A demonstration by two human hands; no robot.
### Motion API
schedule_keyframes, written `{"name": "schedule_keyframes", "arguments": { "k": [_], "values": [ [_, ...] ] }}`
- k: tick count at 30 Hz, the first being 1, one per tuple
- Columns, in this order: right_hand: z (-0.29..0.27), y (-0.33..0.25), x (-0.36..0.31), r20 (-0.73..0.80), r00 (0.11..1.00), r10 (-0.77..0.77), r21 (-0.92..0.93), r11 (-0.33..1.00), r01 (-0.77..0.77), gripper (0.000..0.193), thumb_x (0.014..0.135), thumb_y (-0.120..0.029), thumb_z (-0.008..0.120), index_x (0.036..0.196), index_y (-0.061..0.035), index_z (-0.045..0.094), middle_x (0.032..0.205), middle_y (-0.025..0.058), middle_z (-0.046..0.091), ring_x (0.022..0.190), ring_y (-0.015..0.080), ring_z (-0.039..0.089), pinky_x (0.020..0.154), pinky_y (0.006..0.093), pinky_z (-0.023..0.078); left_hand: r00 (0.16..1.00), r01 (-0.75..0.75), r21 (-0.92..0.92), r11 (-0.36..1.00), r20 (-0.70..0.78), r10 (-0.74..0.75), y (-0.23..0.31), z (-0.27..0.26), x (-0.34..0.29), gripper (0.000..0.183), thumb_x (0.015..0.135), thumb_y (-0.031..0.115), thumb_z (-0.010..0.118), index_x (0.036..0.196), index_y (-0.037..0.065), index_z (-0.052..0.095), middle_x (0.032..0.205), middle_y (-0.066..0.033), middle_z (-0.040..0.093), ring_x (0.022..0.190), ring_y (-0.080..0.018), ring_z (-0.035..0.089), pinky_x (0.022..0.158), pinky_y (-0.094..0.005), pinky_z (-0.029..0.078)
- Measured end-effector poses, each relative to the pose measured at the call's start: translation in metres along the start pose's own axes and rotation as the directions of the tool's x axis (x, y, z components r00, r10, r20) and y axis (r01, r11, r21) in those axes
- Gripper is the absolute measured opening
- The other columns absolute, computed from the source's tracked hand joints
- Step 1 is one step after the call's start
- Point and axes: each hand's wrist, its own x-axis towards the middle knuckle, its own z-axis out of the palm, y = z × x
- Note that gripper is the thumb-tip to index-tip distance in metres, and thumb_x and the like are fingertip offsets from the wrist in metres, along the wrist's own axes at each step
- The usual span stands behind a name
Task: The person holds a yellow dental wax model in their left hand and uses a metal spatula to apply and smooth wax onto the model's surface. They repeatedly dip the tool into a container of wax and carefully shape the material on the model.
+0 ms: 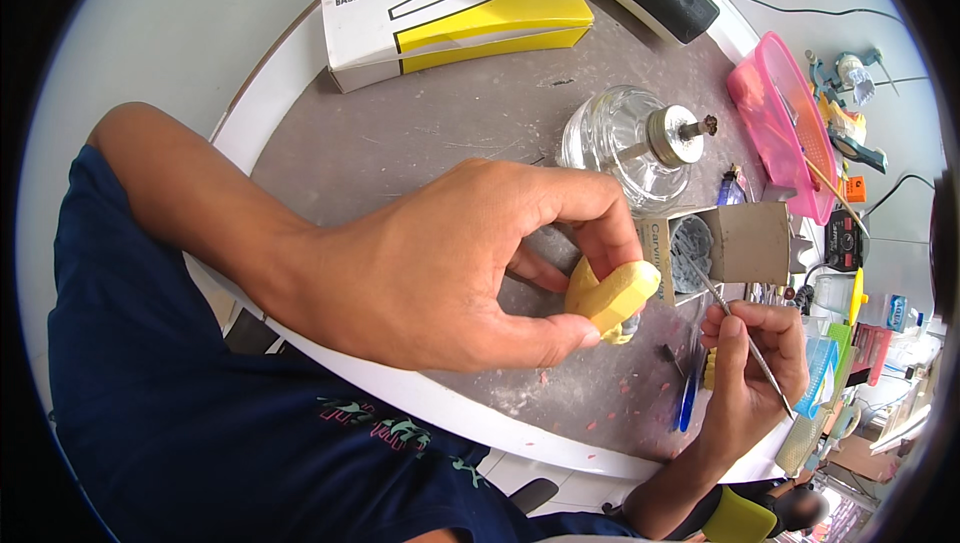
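My left hand [470,263] reaches in from the left and is closed on a small yellow block that looks like a dental cast [625,295]. The thumb presses it from the near side, the fingers from the far side. Its underside is mostly hidden. My right hand [750,363], at the lower right, is closed round a thin metal carving tool [708,284] with a textured grip. One end of the tool points up-left toward an open small cardboard box [740,243]; the other end sticks out below the fingers. The tool and the block are apart.
A glass spirit lamp [615,138] with a charred wick stands beyond my left hand. A white and yellow carton [450,18] lies at the back. Right of the lamp are a pink basket [775,133] and articulators [850,123]. A blue-handled tool [688,398] and pink scraps lie on the grey table [420,113].
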Motion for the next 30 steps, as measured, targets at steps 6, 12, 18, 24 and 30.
{"name": "schedule_keyframes", "arguments": {
  "k": [6,12,18,24,30],
  "values": [
    [0.001,0.001,-0.001,-0.02,0.999,-0.03,0.004,1.0,0.03,0.006,0.082,0.006,0.06,0.085,0.0046,0.055,0.079,0.0102,0.062,0.069,0.0142,0.065,0.064,0.0222,0.052,1.0,-0.009,-0.017,1.0,-0.009,0.009,-0.002,0.0,-0.001,0.031,0.077,0.002,0.066,0.104,-0.001,0.051,0.11,-0.0128,0.054,0.12,-0.0243,0.048,0.094,-0.0355,0.05],
    [0.0,0.001,-0.001,-0.017,1.0,-0.001,0.022,1.0,0.002,0.006,0.082,0.007,0.059,0.085,0.0046,0.055,0.079,0.0105,0.062,0.069,0.0138,0.064,0.064,0.0221,0.052,1.0,0.004,-0.037,0.999,-0.017,-0.005,-0.001,0.001,0.0,0.032,0.077,0.002,0.066,0.105,-0.001,0.051,0.111,-0.0132,0.053,0.12,-0.0235,0.048,0.094,-0.0356,0.05],
    [0.003,0.001,-0.002,-0.055,0.998,-0.034,0.049,0.998,0.037,0.007,0.083,0.004,0.06,0.087,0.0044,0.055,0.079,0.0113,0.062,0.067,0.0138,0.063,0.063,0.0225,0.052,0.998,0.037,-0.059,0.998,-0.052,-0.041,0.0,0.0,-0.002,0.033,0.077,0.002,0.067,0.105,-0.001,0.05,0.113,-0.0129,0.051,0.115,-0.0211,0.05,0.093,-0.0356,0.051],
    [0.003,-0.009,0.0,-0.144,0.955,-0.261,0.058,0.961,0.271,0.012,0.085,-0.003,0.061,0.091,0.0031,0.053,0.08,0.0135,0.061,0.063,0.0138,0.06,0.059,0.0233,0.051,0.996,0.041,-0.094,0.995,-0.069,-0.048,-0.001,-0.001,-0.001,0.032,0.077,0.003,0.068,0.104,0.001,0.051,0.111,-0.0083,0.052,0.108,-0.0171,0.053,0.09,-0.0348,0.053],
    [0.015,-0.033,0.02,-0.092,0.909,-0.408,0.088,0.906,0.415,0.013,0.091,-0.007,0.053,0.098,0.004,0.055,0.085,0.0129,0.064,0.075,0.0139,0.064,0.066,0.0236,0.051,0.994,0.051,-0.111,0.992,-0.093,-0.062,-0.001,-0.003,-0.001,0.03,0.079,0.006,0.069,0.104,0.001,0.052,0.108,-0.0059,0.053,0.107,-0.0154,0.053,0.091,-0.0345,0.052]
  ]
}}
